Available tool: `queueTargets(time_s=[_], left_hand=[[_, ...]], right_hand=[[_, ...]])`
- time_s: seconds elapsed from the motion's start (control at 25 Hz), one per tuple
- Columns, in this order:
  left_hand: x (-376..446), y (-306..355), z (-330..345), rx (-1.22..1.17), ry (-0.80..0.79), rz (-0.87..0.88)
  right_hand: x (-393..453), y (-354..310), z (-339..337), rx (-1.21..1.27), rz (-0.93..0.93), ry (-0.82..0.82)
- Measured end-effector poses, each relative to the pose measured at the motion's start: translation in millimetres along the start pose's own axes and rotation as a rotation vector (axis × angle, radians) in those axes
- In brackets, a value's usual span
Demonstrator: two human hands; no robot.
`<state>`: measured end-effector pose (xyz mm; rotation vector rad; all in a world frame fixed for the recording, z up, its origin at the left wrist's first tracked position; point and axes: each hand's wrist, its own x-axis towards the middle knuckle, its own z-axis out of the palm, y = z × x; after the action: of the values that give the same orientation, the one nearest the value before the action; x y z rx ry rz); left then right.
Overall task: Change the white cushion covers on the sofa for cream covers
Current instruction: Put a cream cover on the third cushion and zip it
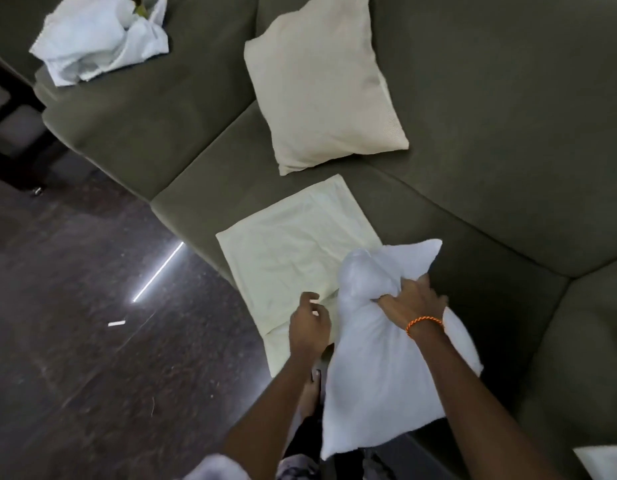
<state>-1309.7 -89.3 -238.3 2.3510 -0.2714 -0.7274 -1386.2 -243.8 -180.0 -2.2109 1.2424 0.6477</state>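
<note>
Gripping a bunched fold of the white cushion insert [386,358], the right hand [412,301] holds it over the sofa [490,150] seat edge. The left hand [309,325] hovers with fingers loosely curled, empty, just above the flat cream cover [293,258] beside the insert. A cream-covered cushion [321,84] leans behind; crumpled white covers [99,39] lie far left.

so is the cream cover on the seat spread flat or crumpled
Spread flat: the cream cover lies square and empty on the sofa, lightly creased.
</note>
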Motion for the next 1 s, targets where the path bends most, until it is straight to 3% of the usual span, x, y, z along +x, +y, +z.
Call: queueTargets(time_s=[0.08,0.2,0.32,0.48,0.6,0.72,0.88,1.0], left_hand=[[30.4,-46.9,3.1,0.348,-0.126,0.002],[75.1,-99.1,13.6,0.797,-0.214,0.175],[107.6,-124.0,26.3,0.947,-0.203,0.322],[121.6,-139.9,34.7,1.031,-0.224,0.474],[122.5,-140.8,25.2,0.747,-0.186,0.377],[124.7,-129.7,7.9,0.438,0.107,0.313],[120.0,-110.9,-3.3,0.238,0.243,0.33],[120.4,-100.0,-7.6,0.177,0.292,0.358]], right_hand=[[7.1,-18.3,-3.4,-0.117,-0.112,0.009],[40.9,-28.0,13.4,-0.277,-0.303,-0.214],[57.0,-30.7,33.6,-0.288,-0.442,-0.382],[66.5,-39.5,85.0,-0.439,-0.481,-0.4],[67.0,-47.7,100.2,-0.52,-0.487,-0.352],[70.6,-52.1,96.6,-0.579,-0.48,-0.444],[64.4,-80.7,79.6,-0.624,-0.44,-0.526],[72.4,-114.8,38.4,-0.651,-0.373,-0.463]])
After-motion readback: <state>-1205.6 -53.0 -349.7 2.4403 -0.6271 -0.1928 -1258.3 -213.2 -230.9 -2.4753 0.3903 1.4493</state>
